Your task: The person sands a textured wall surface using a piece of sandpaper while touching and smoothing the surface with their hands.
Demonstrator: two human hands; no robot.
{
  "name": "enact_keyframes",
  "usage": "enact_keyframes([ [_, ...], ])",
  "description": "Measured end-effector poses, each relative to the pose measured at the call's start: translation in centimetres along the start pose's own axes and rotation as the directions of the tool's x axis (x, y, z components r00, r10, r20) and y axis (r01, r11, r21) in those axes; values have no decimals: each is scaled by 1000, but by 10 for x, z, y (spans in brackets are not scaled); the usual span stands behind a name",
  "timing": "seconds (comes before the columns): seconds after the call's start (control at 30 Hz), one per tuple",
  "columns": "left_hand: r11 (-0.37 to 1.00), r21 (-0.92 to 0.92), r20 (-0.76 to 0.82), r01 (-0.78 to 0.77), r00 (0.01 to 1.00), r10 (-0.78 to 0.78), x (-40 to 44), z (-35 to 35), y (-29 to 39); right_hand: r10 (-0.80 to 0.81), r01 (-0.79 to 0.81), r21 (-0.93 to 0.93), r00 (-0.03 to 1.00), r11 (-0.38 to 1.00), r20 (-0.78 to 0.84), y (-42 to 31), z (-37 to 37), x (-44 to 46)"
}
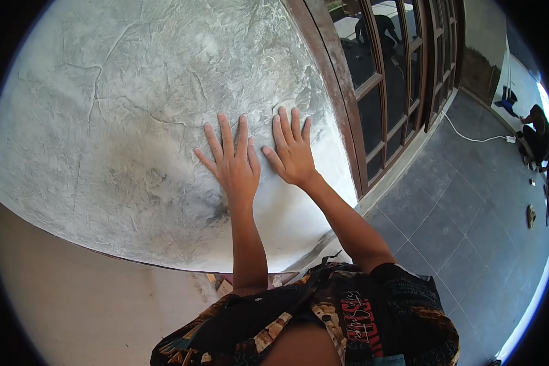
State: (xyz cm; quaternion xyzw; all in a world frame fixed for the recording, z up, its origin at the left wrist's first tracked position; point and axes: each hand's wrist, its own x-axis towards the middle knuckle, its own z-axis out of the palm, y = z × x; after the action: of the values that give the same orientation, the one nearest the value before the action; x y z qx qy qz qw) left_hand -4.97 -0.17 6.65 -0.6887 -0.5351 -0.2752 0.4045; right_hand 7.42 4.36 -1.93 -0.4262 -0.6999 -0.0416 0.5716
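Both palms lie against a grey, patchy plastered wall (146,116) with several fine cracks and trowel marks. My left hand (233,165) is spread flat on it near the middle of the view, fingers apart and pointing up. Just to its right, my right hand (294,149) also rests flat, its fingers slightly spread and its thumb toward the left hand. Neither hand holds anything. The plaster under the palms is hidden.
A brown wooden frame (341,91) with dark glass panes (370,116) borders the wall on the right. Grey floor tiles (445,213) stretch below it, crossed by a white cable (476,139). At the far right is another person (535,137). Beige flooring (85,287) lies lower left.
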Motion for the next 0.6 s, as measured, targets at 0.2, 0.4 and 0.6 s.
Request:
enact_keyframes([
  [0.2, 1000, -17, -13, -3, 1000, 3, -2, 0, 1, 50, -48, 28, 996, 998, -73, -8, -3, 12],
  [0.4, 1000, -20, 13, -7, 1000, 8, -4, 0, 0, 82, -84, 11, 991, 996, 109, -7, 22, -45],
  [0.6, 1000, -18, 20, -5, 1000, 5, -2, -2, -1, 37, -36, 35, 998, 999, -46, -9, -12, 28],
])
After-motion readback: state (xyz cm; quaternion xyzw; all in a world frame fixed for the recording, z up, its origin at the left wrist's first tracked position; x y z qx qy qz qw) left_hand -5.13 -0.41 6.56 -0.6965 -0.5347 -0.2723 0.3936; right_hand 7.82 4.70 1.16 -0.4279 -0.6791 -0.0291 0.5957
